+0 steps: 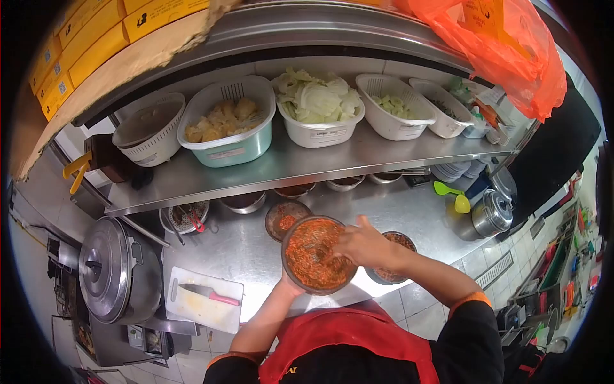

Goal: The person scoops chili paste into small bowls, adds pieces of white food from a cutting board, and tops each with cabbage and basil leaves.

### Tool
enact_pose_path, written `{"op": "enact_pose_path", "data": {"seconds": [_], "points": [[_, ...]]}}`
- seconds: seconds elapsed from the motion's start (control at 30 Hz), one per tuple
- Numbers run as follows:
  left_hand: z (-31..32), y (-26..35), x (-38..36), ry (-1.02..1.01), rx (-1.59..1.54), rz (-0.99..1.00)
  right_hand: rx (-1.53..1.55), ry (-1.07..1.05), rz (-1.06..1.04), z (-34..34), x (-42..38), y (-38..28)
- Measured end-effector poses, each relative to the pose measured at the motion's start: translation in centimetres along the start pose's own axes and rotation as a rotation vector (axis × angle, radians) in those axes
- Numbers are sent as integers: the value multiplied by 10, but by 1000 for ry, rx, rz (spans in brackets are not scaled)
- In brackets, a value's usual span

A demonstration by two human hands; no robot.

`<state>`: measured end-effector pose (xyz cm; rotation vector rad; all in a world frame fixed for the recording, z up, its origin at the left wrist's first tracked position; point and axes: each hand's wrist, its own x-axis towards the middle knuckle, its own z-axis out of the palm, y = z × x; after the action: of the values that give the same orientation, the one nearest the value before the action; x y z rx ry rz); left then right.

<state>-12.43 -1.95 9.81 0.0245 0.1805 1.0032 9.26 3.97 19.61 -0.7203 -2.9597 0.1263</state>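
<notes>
My left hand (292, 283) is closed on the lower left rim of a brown bowl (287, 269), its fingers mostly hidden beneath. Orange-red chunky sauce (310, 272) fills the bowl, which is tilted toward me. My right hand (359, 244) is over the bowl's right side, fingers curled around what looks like a spoon (318, 251), its head partly sunk in the sauce. Just behind stands a smaller brown bowl (272, 224) with a little red sauce. Another bowl of sauce (398, 242) sits to the right, partly covered by my right forearm.
A knife (208, 293) with a pink handle lies on a white cutting board (224, 309) at left, near a large lidded pot (105, 269). Baskets of cut vegetables (323, 134) line the steel shelf (300, 177) above. A smaller pot (492, 214) and green ladle (446, 189) are at right.
</notes>
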Motion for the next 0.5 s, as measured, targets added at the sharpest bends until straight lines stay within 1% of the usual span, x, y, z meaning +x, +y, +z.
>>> {"op": "enact_pose_path", "data": {"seconds": [0.03, 0.1, 0.2, 0.3, 0.4, 0.5], "points": [[-2, -4, 3, 23, 32, -61, -22, 46, -14, 5, 12, 9], [-1, -14, 8, 41, 67, -67, -62, 138, -46, 7, 31, 28], [1, -25, 16, 65, 90, -53, -140, 187, 44, -1, 27, 53], [-4, -30, 17, 66, 101, -87, -165, 105, 174, 15, -5, 75], [0, -31, 29, 106, 83, -30, -85, -38, 247, 33, -43, 84], [4, -18, 58, 210, 119, -99, -12, 118, 270, 60, -86, 100]]}}
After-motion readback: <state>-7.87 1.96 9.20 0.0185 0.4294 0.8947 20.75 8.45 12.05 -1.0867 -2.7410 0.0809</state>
